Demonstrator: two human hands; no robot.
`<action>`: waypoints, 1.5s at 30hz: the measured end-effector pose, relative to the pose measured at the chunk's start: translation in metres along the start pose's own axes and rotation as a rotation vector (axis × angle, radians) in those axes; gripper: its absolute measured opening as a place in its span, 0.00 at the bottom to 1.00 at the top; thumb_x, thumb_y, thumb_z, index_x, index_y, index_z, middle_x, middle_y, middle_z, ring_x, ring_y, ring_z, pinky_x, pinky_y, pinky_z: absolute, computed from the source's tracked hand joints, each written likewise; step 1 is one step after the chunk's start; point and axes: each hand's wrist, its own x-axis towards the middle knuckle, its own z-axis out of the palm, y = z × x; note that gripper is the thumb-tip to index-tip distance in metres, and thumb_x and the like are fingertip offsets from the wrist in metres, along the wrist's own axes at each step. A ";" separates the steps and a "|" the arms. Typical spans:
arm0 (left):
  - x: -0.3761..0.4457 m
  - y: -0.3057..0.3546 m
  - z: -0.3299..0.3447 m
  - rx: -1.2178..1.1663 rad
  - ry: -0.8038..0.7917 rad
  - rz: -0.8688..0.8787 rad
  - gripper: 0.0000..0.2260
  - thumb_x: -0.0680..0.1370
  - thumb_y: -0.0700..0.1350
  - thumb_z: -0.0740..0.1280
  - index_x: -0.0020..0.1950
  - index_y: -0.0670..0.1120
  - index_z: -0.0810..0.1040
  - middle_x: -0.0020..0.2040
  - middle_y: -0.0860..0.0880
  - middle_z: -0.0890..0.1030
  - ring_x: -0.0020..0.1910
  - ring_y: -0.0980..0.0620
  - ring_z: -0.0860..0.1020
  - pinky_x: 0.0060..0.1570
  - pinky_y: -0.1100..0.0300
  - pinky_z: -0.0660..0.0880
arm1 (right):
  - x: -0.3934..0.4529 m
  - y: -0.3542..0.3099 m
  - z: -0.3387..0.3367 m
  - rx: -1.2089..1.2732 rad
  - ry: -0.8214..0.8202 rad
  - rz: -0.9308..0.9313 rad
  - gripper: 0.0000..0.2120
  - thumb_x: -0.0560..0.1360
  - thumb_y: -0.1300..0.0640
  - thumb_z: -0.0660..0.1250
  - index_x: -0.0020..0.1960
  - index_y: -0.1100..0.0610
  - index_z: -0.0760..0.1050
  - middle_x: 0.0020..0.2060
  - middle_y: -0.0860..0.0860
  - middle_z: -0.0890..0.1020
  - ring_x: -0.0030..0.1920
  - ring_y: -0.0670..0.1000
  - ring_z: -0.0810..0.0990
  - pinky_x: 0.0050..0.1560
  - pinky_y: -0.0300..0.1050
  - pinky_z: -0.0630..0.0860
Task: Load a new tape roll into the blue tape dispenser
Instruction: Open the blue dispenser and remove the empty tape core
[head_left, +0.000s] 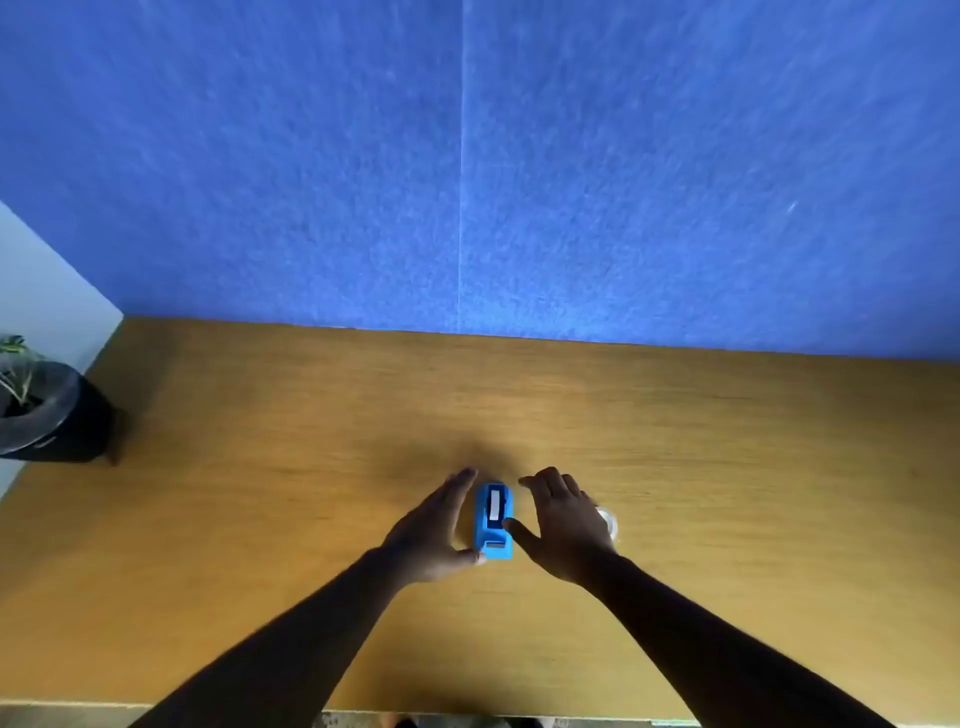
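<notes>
Wooden desk (260, 519): small blue plastic tape dispenser (493, 522), long axis pointing away from us — between our open left hand (434, 535) and open right hand (563, 530); neither grips.

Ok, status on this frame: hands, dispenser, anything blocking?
Left hand and right hand open, flanking the blue tape dispenser. Dispenser upright on table. Clear tape roll partly behind right hand. Nothing blocking.
</notes>
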 end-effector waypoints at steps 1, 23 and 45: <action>0.002 0.000 0.001 -0.027 0.002 0.009 0.53 0.73 0.56 0.77 0.82 0.59 0.38 0.84 0.57 0.46 0.82 0.51 0.50 0.74 0.51 0.64 | 0.001 -0.001 0.002 0.032 -0.012 0.003 0.35 0.77 0.31 0.64 0.77 0.49 0.67 0.70 0.48 0.74 0.69 0.52 0.75 0.61 0.51 0.80; 0.018 -0.001 0.021 -0.061 0.109 0.058 0.46 0.72 0.53 0.78 0.80 0.58 0.50 0.80 0.58 0.62 0.76 0.53 0.68 0.69 0.54 0.73 | 0.014 -0.022 0.010 0.117 -0.018 0.027 0.28 0.75 0.42 0.74 0.72 0.46 0.71 0.60 0.46 0.75 0.57 0.50 0.81 0.46 0.44 0.79; 0.015 0.001 0.024 -0.023 0.106 0.058 0.45 0.73 0.48 0.78 0.80 0.59 0.51 0.79 0.57 0.64 0.73 0.52 0.72 0.66 0.55 0.76 | 0.015 -0.023 -0.009 0.249 0.024 -0.004 0.21 0.80 0.55 0.72 0.72 0.54 0.74 0.64 0.51 0.79 0.56 0.51 0.83 0.54 0.46 0.82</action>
